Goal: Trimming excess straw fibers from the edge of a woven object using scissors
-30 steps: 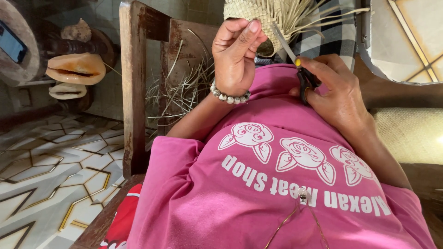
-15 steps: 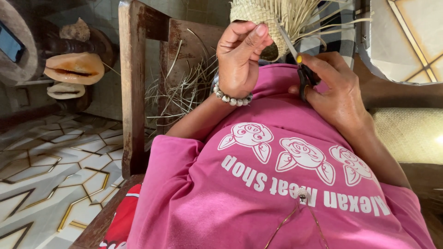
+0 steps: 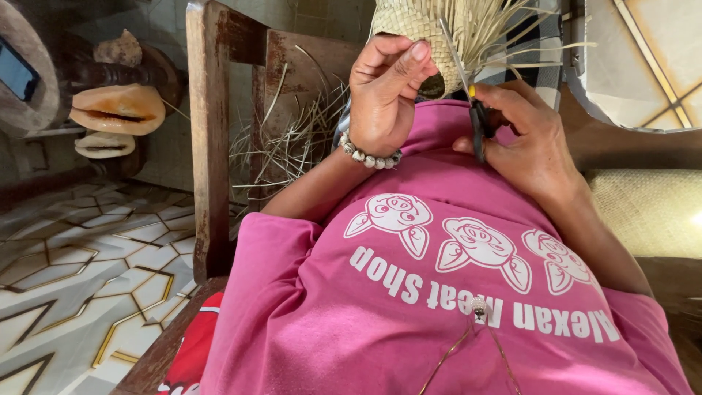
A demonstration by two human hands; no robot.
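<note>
1. My right hand [image 3: 537, 150] is closed on the scissors [image 3: 468, 95], blades up at twelve o'clock among loose straw strands [image 3: 504, 29].
2. My left hand [image 3: 384, 91] pinches the woven straw piece [image 3: 413, 22] at eleven o'clock; a slip could nick that thumb.
3. Cutting too close might loosen the weave.

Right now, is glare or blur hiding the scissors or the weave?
Head view: scissors and weave are sharp and evenly lit; glare only at the right edge on the mat; wide-lens bending at the floor tiles; the upper left is in shadow.
</note>
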